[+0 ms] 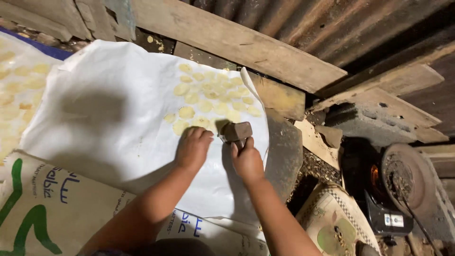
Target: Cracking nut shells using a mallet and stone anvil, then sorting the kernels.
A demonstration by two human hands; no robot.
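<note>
I see a smooth white plastic sheet [109, 142], rough wooden planks [237, 42], and rusty ridged metal [322, 23].

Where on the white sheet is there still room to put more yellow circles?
The white plastic sheet is bare left of the left hand, toward the printed sack. It is crowded above both hands, where flat pale yellow discs cluster by the brown block.

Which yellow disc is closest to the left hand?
The disc at the bottom edge of the cluster, right at the left hand's fingertips. The other discs lie farther up the white sheet, away from the hand.
</note>
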